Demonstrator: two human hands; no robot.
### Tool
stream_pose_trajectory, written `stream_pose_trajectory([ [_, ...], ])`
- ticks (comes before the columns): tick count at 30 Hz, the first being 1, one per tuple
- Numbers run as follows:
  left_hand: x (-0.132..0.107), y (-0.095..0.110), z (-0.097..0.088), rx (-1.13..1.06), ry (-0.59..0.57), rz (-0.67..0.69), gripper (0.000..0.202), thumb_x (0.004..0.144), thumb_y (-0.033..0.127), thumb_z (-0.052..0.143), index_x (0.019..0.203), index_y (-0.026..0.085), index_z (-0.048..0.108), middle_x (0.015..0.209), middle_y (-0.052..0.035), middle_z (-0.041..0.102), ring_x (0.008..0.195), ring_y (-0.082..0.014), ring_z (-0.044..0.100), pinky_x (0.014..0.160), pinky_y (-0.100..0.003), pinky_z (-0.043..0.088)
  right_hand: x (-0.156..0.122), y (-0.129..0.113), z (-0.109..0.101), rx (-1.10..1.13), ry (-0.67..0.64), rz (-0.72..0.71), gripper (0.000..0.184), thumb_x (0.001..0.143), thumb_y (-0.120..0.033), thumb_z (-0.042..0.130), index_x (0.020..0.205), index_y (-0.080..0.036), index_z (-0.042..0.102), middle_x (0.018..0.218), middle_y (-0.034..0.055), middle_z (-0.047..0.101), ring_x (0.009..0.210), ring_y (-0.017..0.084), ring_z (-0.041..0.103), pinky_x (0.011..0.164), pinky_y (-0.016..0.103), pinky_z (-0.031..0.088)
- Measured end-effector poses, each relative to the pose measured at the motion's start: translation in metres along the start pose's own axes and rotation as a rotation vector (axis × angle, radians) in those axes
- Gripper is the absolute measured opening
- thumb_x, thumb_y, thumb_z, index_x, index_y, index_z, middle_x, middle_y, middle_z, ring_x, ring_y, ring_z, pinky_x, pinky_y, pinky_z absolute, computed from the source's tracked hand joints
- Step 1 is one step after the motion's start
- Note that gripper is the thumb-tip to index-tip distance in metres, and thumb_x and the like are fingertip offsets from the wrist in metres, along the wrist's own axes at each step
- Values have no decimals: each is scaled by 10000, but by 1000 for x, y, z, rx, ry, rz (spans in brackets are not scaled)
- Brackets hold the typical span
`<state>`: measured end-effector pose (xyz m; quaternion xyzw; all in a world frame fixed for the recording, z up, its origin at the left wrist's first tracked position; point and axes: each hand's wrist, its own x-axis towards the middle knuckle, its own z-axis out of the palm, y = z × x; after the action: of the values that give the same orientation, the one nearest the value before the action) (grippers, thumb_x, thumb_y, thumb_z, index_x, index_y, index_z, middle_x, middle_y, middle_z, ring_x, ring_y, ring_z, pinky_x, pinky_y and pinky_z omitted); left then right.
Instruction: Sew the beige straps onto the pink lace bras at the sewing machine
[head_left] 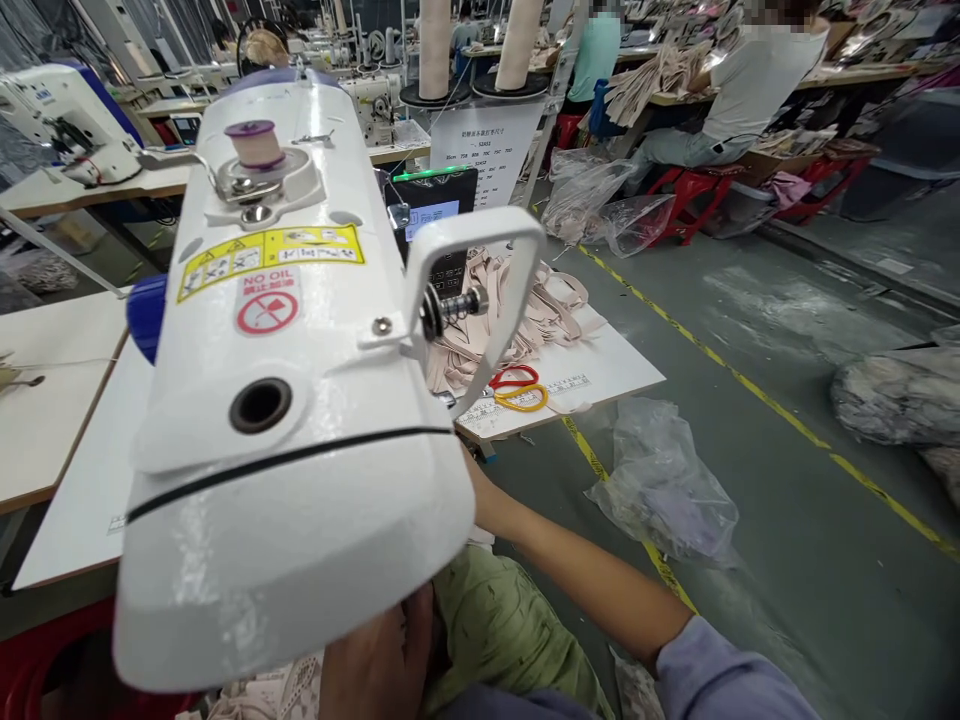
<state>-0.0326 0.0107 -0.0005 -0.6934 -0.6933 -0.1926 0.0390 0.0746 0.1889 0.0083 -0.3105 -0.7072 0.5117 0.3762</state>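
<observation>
A white sewing machine point(315, 380) fills the left and middle of the view and covers much of my hands. My right hand point(486, 496) reaches in behind the machine head; only the wrist side shows, and its fingers are hidden. Below the machine's front cover, my left hand point(379, 655) shows in part, with its fingertips out of sight. I cannot make out what either hand touches. Pale pink fabric straps point(517, 310) lie heaped on the white table point(626, 375) beyond the machine. Scissors with red and yellow handles point(521, 398) rest at that table's near edge.
Two thread cones point(519, 45) stand behind the machine, near a control panel point(435, 215). Pale lace-like fabric point(281, 690) lies below the machine. A clear plastic bag point(667, 490) sits on the floor at right. Farther back, a person in white point(757, 85) sits at another table.
</observation>
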Motion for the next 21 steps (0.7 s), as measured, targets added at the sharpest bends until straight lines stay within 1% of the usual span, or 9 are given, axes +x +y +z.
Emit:
stream_pose_trajectory([
  [2, -2, -2, 0, 32, 14, 9, 715, 905, 346, 521, 1543, 227, 221, 1373, -147, 589, 1242, -371, 562, 888, -470, 536, -3, 6, 3, -15, 11, -23, 68, 854, -260, 585, 872, -220, 638, 913, 44, 599, 762, 181, 535, 759, 334, 505],
  [4, -4, -2, 0, 51, 28, -16, 727, 909, 376, 522, 1543, 203, 213, 1423, -185, 531, 1259, -400, 538, 898, -509, 524, -8, 12, 5, 7, 63, -35, 120, 869, -282, 587, 963, -221, 632, 1037, 52, 598, 778, 171, 539, 790, 334, 497],
  [6, -7, 0, -1, 63, 38, -63, 734, 919, 393, 519, 1545, 186, 196, 1446, -218, 491, 1264, -419, 528, 893, -540, 520, -14, 17, 5, 59, 130, -19, 155, 882, -295, 580, 1010, -217, 617, 1159, 62, 565, 792, 155, 544, 783, 315, 491],
  [7, -8, 2, -1, 61, 38, -92, 736, 923, 398, 519, 1545, 183, 189, 1451, -225, 481, 1269, -423, 522, 902, -550, 515, -18, 19, 5, 80, 156, -3, 153, 889, -296, 570, 1011, -212, 611, 1183, 67, 551, 799, 150, 542, 767, 302, 486],
  [9, -10, 7, -2, 52, 39, -135, 738, 927, 391, 524, 1546, 180, 180, 1458, -224, 472, 1297, -425, 494, 944, -567, 491, -25, 23, 2, 99, 177, 31, 136, 899, -301, 556, 979, -199, 599, 1146, 71, 548, 812, 152, 536, 738, 287, 475],
  [11, -12, 11, -4, 52, 45, -164, 750, 929, 369, 533, 1551, 178, 160, 1469, -219, 461, 1323, -428, 462, 994, -583, 453, -31, 28, -2, 116, 173, 60, 147, 914, -319, 541, 973, -192, 585, 1097, 69, 545, 842, 160, 536, 745, 287, 469],
  [13, -12, 13, -5, 56, 46, -168, 753, 934, 354, 528, 1555, 172, 142, 1470, -223, 459, 1314, -435, 470, 993, -584, 450, -35, 32, -6, 147, 162, 77, 166, 926, -339, 533, 990, -192, 576, 1096, 67, 534, 872, 163, 538, 772, 292, 467],
  [17, -10, 13, -6, 73, 28, -173, 748, 938, 378, 517, 1550, 145, 155, 1453, -252, 463, 1249, -462, 524, 934, -593, 483, -40, 38, -9, 197, 151, 86, 177, 934, -357, 538, 992, -194, 578, 1110, 67, 523, 927, 168, 540, 816, 298, 461],
  [21, -4, 14, -7, 65, 50, -136, 735, 926, 353, 538, 1538, 130, 196, 1447, -269, 457, 1323, -459, 447, 981, -609, 460, -42, 39, -8, 216, 152, 82, 169, 935, -351, 547, 1001, -199, 584, 1097, 63, 534, 949, 174, 542, 848, 308, 454],
])
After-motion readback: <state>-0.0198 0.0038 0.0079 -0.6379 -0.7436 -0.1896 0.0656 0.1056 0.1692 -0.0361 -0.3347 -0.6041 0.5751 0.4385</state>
